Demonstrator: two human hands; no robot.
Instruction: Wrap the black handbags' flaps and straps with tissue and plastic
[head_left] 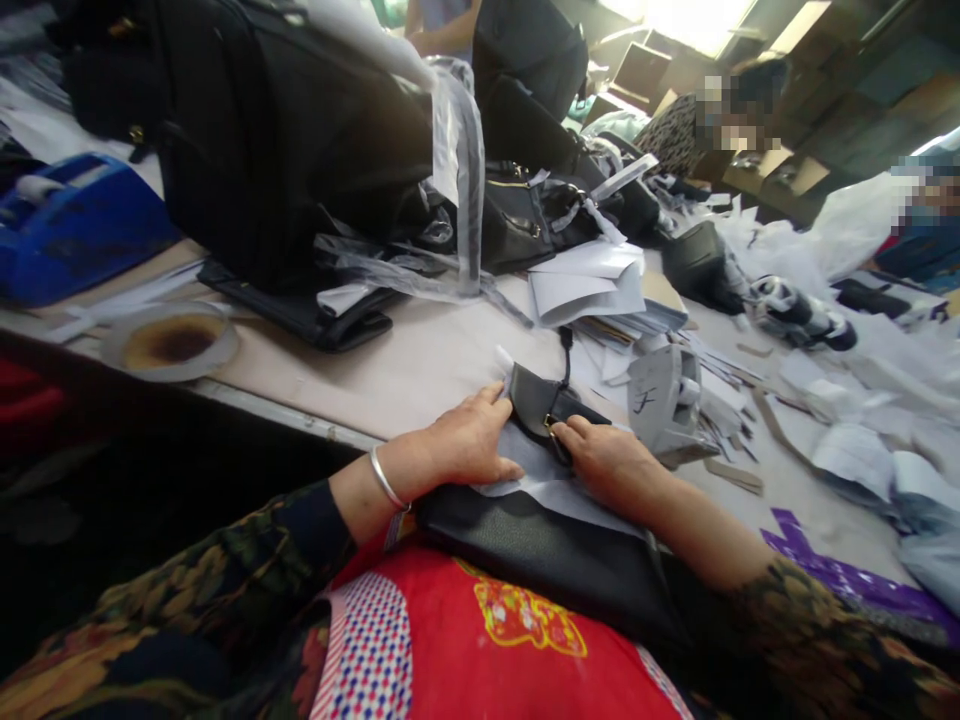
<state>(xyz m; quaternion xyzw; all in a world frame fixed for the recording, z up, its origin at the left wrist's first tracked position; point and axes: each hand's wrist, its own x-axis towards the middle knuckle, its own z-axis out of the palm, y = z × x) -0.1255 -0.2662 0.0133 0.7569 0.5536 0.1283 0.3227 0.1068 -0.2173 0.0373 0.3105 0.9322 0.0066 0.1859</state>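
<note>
A black leather bag (540,555) lies at the table's near edge against my apron, with a thin white sheet (525,455) over its upper part. My left hand (472,440) grips the bag's left side, thumb on the sheet and fingers at the edge of a rounded black flap (531,398); some fingertips are hidden. Fingers of my right hand (611,465) are closed on a black strap with a small gold-coloured buckle (549,422), beside that flap. A thin black cord with a tassel-like end (566,345) extends from it onto the table.
Close to my right hand stands a white tape dispenser (667,395), with stacked papers (592,280) behind. Large black bags (292,140), a blue dispenser (82,230) and a tape roll (169,340) are left. Purple tape (847,575) lies right. Other people (667,135) are farther back.
</note>
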